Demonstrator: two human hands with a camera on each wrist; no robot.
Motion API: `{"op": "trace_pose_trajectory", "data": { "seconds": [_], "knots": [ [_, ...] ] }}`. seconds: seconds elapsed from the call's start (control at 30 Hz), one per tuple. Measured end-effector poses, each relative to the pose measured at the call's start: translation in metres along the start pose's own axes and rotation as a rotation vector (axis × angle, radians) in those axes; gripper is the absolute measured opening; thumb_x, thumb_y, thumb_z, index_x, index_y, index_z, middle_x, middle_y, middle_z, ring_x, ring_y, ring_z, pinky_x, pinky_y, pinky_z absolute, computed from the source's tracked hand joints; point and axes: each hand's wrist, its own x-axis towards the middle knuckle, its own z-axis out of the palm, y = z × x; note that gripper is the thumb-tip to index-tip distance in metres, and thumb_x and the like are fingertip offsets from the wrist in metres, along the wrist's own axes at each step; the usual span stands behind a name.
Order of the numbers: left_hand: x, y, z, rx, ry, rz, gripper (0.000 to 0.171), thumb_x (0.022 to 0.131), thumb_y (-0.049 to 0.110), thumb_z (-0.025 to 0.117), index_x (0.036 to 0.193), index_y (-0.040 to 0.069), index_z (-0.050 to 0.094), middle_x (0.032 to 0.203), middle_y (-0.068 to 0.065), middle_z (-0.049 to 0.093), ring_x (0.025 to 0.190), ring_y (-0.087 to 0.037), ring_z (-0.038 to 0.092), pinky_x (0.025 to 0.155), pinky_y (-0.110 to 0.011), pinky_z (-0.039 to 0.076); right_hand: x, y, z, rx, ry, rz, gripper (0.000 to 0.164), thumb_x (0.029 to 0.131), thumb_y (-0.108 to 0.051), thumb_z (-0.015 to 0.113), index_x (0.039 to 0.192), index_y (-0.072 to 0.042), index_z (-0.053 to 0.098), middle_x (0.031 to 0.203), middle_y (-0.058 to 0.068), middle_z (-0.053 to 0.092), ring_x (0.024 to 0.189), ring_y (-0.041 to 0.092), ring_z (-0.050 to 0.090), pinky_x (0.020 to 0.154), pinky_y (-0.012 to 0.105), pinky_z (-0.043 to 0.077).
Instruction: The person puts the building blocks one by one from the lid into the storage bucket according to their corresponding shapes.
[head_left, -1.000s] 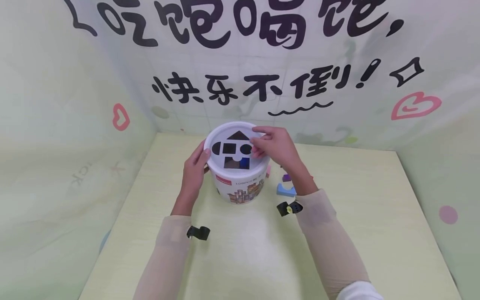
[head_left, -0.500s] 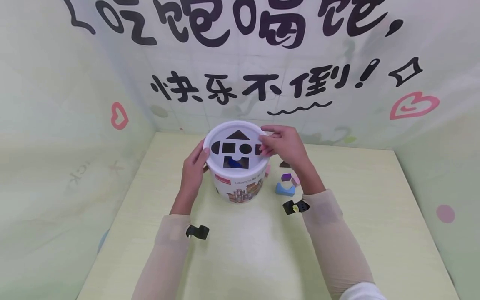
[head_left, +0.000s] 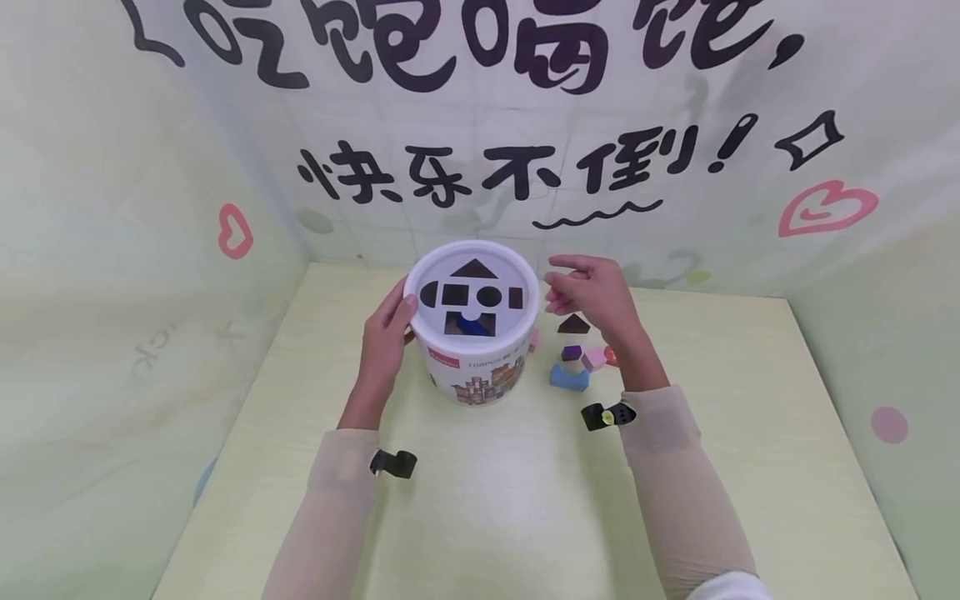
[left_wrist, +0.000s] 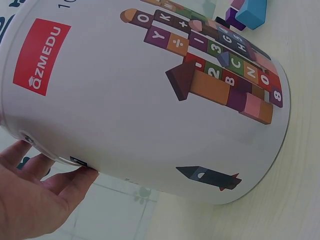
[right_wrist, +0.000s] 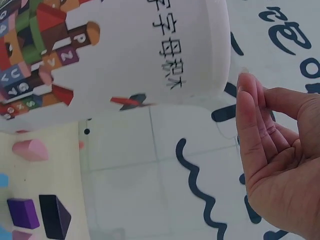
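Note:
A white block bucket (head_left: pixel 480 379) with printed pictures stands upright on the table. Its white lid (head_left: pixel 468 277) has shaped holes: a triangle, a half circle, a square, a circle, a rectangle and a notched rectangle. Something blue (head_left: pixel 471 323) shows through the notched hole. My left hand (head_left: pixel 384 337) grips the bucket's left rim, thumb on top and fingers down the side. My right hand (head_left: pixel 592 293) hovers just right of the lid, apart from it. In the right wrist view, that hand's fingers are loosely bent and hold nothing.
Right of the bucket lie a blue arch block (head_left: pixel 569 378), a purple block (head_left: pixel 572 353), a pink block (head_left: pixel 594 358), a dark triangular block (head_left: pixel 573 324) and a red piece (head_left: pixel 611 357). A pink rounded block (right_wrist: pixel 31 150) sits beside the bucket. Printed cloth walls (head_left: pixel 480 221) enclose the table.
My right hand has drawn off the lid to the right, uncovering the rectangular hole and more blocks. The blue thing inside the notched hole has shifted left. My left hand stays put.

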Motion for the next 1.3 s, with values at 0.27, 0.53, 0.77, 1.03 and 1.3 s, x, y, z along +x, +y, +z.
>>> {"op": "trace_pose_trajectory", "data": {
  "seconds": [0.27, 0.53, 0.77, 1.03, 1.3],
  "knots": [
    [0.001, -0.001, -0.001, -0.005, 0.005, -0.001, 0.049, 0.096, 0.053, 0.051, 0.143, 0.038, 0.047, 0.142, 0.000, 0.054, 0.121, -0.023, 0.058, 0.098, -0.044, 0.051, -0.002, 0.024, -0.014, -0.007, 0.062, 0.058, 0.040, 0.093, -0.015, 0.066, 0.130, -0.002, 0.060, 0.075, 0.009, 0.070, 0.062, 0.016, 0.069, 0.064, 0.029, 0.061],
    [0.000, -0.001, 0.000, -0.010, 0.010, -0.002, 0.049, 0.096, 0.052, 0.052, 0.142, 0.037, 0.048, 0.141, 0.001, 0.055, 0.121, -0.023, 0.058, 0.098, -0.044, 0.051, -0.004, 0.052, -0.017, 0.001, 0.079, 0.111, 0.039, 0.093, -0.018, 0.066, 0.129, -0.002, 0.061, 0.076, 0.011, 0.070, 0.062, 0.017, 0.070, 0.065, 0.029, 0.061],
    [0.000, -0.002, 0.000, -0.015, 0.010, 0.000, 0.048, 0.097, 0.051, 0.052, 0.142, 0.038, 0.048, 0.142, 0.002, 0.054, 0.121, -0.022, 0.059, 0.099, -0.042, 0.051, -0.005, 0.075, -0.014, 0.010, 0.084, 0.176, 0.040, 0.094, -0.018, 0.065, 0.130, -0.002, 0.060, 0.074, 0.005, 0.069, 0.058, 0.011, 0.066, 0.063, 0.027, 0.060],
    [0.001, -0.003, 0.000, -0.014, 0.005, 0.004, 0.048, 0.097, 0.052, 0.052, 0.143, 0.038, 0.048, 0.142, 0.000, 0.054, 0.121, -0.022, 0.058, 0.099, -0.043, 0.051, -0.006, 0.098, -0.011, 0.048, 0.092, 0.195, 0.038, 0.094, -0.014, 0.063, 0.127, 0.004, 0.060, 0.068, 0.002, 0.066, 0.055, 0.011, 0.065, 0.059, 0.025, 0.059],
    [0.000, -0.001, 0.000, -0.013, 0.003, -0.002, 0.049, 0.096, 0.053, 0.052, 0.143, 0.038, 0.047, 0.143, 0.003, 0.053, 0.123, -0.022, 0.057, 0.099, -0.043, 0.051, -0.007, 0.117, -0.008, 0.031, 0.079, 0.271, 0.040, 0.096, -0.017, 0.061, 0.130, 0.004, 0.058, 0.074, 0.009, 0.069, 0.056, 0.011, 0.065, 0.061, 0.026, 0.059]
  ]
}}
